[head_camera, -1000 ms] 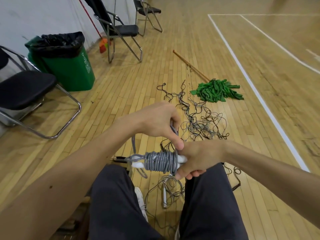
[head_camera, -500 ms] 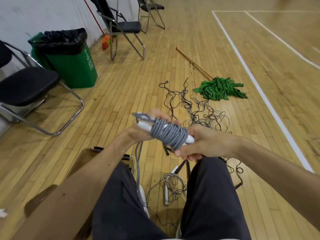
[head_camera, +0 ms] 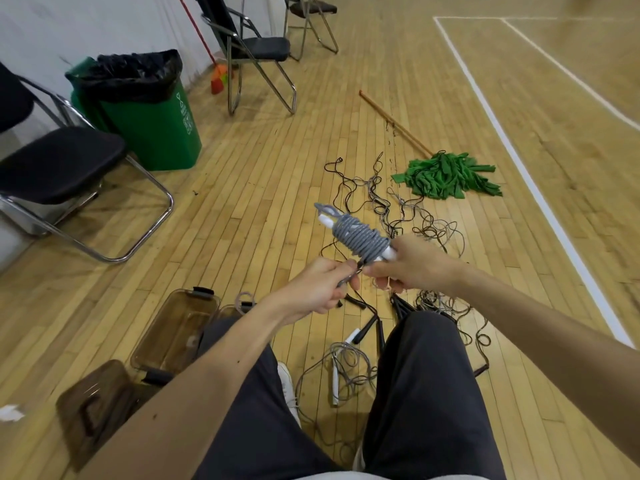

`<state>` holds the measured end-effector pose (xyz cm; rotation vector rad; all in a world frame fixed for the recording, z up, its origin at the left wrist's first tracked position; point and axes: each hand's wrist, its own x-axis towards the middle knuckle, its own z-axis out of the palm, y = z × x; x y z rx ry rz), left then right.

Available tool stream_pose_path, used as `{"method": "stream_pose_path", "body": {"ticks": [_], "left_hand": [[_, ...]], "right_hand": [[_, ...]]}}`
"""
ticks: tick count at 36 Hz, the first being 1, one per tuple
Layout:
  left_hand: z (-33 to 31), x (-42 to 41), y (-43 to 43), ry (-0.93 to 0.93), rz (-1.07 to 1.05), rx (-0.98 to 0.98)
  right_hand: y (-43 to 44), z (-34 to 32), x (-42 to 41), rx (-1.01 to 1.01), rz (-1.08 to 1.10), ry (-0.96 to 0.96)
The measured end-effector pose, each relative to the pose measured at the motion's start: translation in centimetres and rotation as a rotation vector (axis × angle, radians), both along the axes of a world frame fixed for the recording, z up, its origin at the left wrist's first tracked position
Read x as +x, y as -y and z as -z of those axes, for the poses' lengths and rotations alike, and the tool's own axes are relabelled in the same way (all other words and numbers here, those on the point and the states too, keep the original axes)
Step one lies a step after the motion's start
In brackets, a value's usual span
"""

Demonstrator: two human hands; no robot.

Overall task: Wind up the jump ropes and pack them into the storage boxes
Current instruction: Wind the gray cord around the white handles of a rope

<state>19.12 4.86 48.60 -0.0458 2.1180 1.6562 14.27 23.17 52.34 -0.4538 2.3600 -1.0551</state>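
Wound grey rope (head_camera: 363,239) held up mid-scene, near end clamped in the right hand (head_camera: 412,265); loose tail (head_camera: 347,276) pinched tight by the left hand (head_camera: 318,289). Risk of unravelling from a slipped, untucked tail. Open box (head_camera: 154,325) waiting near left.

I count 3 chairs (head_camera: 62,161), 1 green bin (head_camera: 152,123), 1 mop (head_camera: 446,174), 1 wound rope (head_camera: 360,237) — loose ropes (head_camera: 398,209) tangled, no. unclear.

Tangled ropes (head_camera: 398,216) clutter ahead; open storage box (head_camera: 154,327) unobstructed, left
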Motion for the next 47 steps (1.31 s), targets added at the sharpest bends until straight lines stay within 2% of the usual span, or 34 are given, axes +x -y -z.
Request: {"method": "stream_pose_path", "body": {"ticks": [7, 13, 19, 23, 29, 33, 38, 43, 47], "left_hand": [[0.3, 0.2, 0.7, -0.018, 0.117, -0.284], [-0.6, 0.6, 0.6, -0.195, 0.284, -0.608], [-1.5, 1.0, 0.3, -0.295, 0.364, -0.833], [-2.9, 1.2, 0.0, -0.447, 0.433, -0.981], [-5.6, 0.0, 0.0, -0.659, 0.551, -1.052], [-7.4, -1.7, 0.7, -0.719, 0.573, -0.962], [-8.0, -2.3, 1.5, -0.7, 0.483, -0.763], [-6.6, -1.9, 2.3, -0.473, 0.334, -0.421], [-4.7, -1.3, 3.2, -0.375, 0.201, -0.164]], "right_hand": [[-0.1, 1.9, -1.5, 0.307, 0.015, -0.09], [0.1, 3.4, -1.7, 0.409, -0.019, -0.07], [0.1, 4.0, -2.2, 0.474, -0.031, -0.055], [-0.5, 5.4, -2.1, 0.522, -0.073, 0.003], [-0.4, 5.7, -0.8, 0.443, -0.252, 0.133], [-0.2, 4.5, 0.6, 0.344, -0.435, 0.303], [0.0, 2.7, 2.3, 0.216, -0.665, 0.464], [0.4, 1.0, 3.4, 0.052, -0.782, 0.494], [0.3, 0.3, 3.4, -0.137, -0.739, 0.486]]}}
